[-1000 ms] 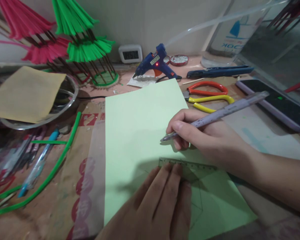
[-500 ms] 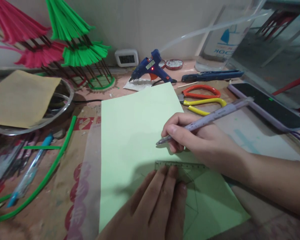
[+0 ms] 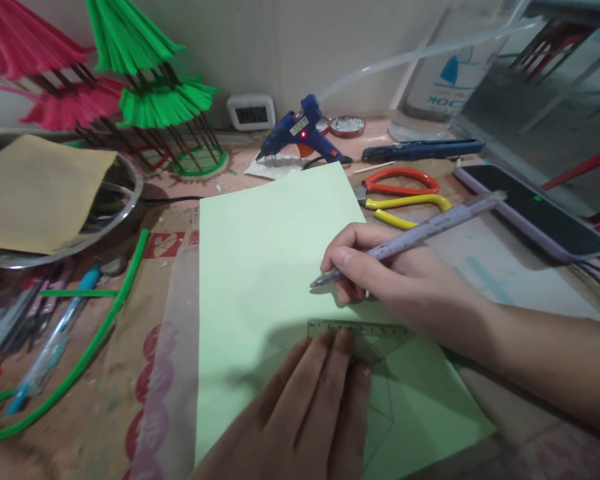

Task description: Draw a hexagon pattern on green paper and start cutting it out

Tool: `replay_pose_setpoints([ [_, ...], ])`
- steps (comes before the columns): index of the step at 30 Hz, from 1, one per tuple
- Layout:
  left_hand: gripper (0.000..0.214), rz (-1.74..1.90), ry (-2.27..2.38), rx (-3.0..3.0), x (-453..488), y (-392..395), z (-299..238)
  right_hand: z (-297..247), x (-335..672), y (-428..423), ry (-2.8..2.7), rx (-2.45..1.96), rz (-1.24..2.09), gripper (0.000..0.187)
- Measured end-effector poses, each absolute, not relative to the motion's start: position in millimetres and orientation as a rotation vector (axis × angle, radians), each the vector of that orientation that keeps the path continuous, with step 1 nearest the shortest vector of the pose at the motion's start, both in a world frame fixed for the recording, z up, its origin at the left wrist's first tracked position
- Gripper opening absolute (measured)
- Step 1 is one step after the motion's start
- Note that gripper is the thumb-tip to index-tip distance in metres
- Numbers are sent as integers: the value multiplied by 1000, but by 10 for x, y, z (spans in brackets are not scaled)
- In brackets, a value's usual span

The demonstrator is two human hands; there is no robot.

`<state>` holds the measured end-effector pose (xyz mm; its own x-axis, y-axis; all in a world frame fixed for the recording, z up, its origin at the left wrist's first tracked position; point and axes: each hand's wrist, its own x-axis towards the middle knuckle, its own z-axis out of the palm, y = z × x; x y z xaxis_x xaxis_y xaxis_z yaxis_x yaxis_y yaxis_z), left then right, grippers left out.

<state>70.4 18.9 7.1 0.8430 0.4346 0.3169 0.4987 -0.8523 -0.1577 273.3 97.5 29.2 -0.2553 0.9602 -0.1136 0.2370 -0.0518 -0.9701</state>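
Observation:
A light green sheet of paper lies in front of me, with thin straight pencil-like lines forming an angular figure on its lower part. Across it rests a clear ruler, pressed down by the stretched fingers of my left hand; much of the ruler is hidden under them. My right hand pinches a pale purple pen between thumb and fingers. Its tip points left, above the ruler, and seems slightly off the paper.
Behind the paper are a blue glue gun with a lit red light, pliers, a box cutter and a small clock. A phone lies right. Pink and green pipe-cleaner models, a bowl and pens stand left.
The whole view has shifted very slightly. Both hands, the pen and the ruler keep their places on the paper.

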Motion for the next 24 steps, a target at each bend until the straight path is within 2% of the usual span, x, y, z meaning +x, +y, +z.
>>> replay_pose_setpoints([
  [24, 32, -476, -725, -2743, 741, 195, -12, 308, 2722, 981, -1592, -1323, 1297, 16],
])
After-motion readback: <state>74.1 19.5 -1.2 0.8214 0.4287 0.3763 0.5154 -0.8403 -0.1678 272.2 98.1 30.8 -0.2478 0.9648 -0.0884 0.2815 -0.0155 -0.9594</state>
